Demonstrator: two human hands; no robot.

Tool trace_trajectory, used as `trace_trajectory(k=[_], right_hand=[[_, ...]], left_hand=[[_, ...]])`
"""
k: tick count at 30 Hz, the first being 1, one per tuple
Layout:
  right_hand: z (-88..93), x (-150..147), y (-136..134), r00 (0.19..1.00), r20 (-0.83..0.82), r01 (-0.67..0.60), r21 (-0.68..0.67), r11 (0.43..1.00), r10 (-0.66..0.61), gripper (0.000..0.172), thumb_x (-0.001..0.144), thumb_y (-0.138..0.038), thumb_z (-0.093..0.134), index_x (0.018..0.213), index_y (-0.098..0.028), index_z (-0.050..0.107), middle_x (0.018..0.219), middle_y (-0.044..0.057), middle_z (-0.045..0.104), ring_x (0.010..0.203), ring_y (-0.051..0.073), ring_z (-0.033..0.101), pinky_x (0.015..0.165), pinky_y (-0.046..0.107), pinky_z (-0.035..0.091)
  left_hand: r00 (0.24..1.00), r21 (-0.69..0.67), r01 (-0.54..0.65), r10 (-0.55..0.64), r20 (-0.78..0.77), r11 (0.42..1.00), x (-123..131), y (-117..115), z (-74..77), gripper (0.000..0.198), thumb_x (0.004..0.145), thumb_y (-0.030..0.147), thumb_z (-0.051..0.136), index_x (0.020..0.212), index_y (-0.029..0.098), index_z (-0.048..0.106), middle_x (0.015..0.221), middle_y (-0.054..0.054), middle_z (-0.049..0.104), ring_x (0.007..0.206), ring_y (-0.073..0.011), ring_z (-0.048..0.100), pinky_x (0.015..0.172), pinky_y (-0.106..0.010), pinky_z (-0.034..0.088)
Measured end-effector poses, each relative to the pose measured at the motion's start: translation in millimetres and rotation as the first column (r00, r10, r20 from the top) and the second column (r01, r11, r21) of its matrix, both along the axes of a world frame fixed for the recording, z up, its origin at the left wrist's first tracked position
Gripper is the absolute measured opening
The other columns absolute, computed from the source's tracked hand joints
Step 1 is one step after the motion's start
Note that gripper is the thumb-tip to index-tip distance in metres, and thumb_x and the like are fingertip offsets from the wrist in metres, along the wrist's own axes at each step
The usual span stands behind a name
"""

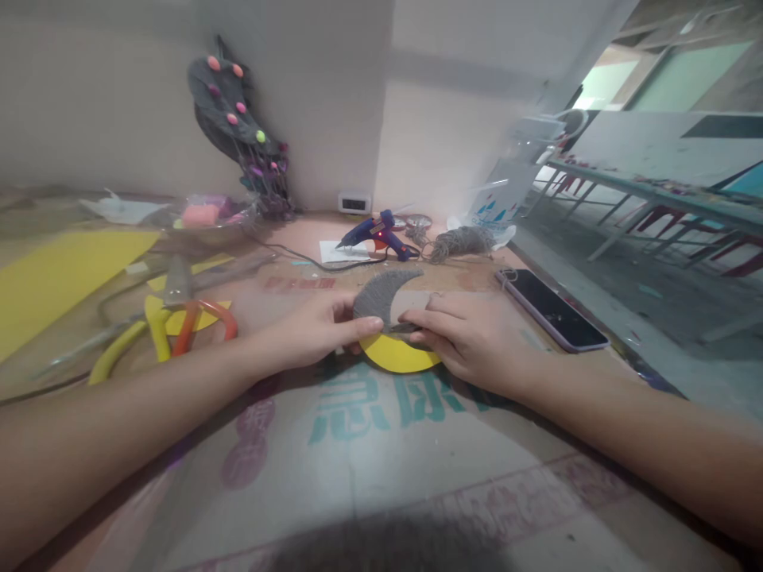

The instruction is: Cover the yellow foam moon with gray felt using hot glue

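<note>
Over printed cardboard (pixel 358 492), my left hand (pixel 337 324) is pinching the outer curve of a crescent (pixel 375 307) and my right hand (pixel 462 338) is grasping its inner edge, the piece lying between them, neither nearer. Its long axis is running roughly away from me; ridged grey wrapping (pixel 390 283) is covering the far part, smooth yellow card (pixel 399 356) showing nearest.

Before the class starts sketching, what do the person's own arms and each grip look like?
The left forearm and right forearm are bare and taper towards the wrists, with no sleeve, watch, cable or marking visible. Each grip is an ungloved hand: left hand, right hand. Blur hides whether a ring is worn.
</note>
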State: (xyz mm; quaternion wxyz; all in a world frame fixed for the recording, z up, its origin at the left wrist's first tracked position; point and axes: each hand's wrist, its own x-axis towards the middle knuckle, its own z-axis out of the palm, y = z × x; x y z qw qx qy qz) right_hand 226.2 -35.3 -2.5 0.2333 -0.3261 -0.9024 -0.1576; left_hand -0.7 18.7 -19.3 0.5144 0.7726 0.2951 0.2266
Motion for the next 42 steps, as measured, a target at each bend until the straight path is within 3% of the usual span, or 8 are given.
trace_trajectory(k=[9, 18, 42], right_hand=[[-1.5, -0.1, 1.3, 1.000, 0.002, 0.011, 0.022, 1.000, -0.012, 0.023, 0.093, -0.024, 0.046, 0.095, -0.012, 0.066, 0.066, 0.003, 0.059, 0.060, 0.013, 0.048, 0.055, 0.025, 0.034], [-2.0, 8.7, 1.2, 0.997, -0.068, 0.031, -0.108, 0.994, -0.038, 0.027, 0.093, -0.029, 0.045, 0.105, -0.013, 0.063, 0.082, 0.007, 0.064, 0.070, 0.015, 0.053, 0.062, 0.026, 0.037], [-0.9, 2.1, 0.4, 0.999, 0.003, 0.037, -0.089, 0.995, -0.037, 0.025, 0.094, -0.028, 0.045, 0.101, -0.013, 0.064, 0.073, 0.005, 0.060, 0.065, 0.014, 0.050, 0.059, 0.026, 0.033]], left_hand=[[1.000, 0.007, -0.011, 0.011, -0.011, 1.000, 0.4, -2.1, 2.5, 0.031, 0.083, 0.047, 0.057, 0.085, 0.016, 0.059, 0.066, 0.003, 0.057, 0.058, -0.0104, 0.053, 0.052, -0.020, 0.043], [1.000, -0.008, -0.018, 0.018, -0.012, 1.000, 0.4, -3.1, 2.6, 0.029, 0.084, 0.044, 0.056, 0.083, 0.015, 0.057, 0.066, 0.003, 0.057, 0.058, -0.0102, 0.053, 0.052, -0.020, 0.041], [0.998, 0.042, 0.002, 0.001, -0.060, 0.999, 0.2, -3.2, 3.0, 0.035, 0.084, 0.048, 0.053, 0.092, 0.015, 0.059, 0.068, 0.001, 0.057, 0.058, -0.0108, 0.052, 0.051, -0.021, 0.042]])
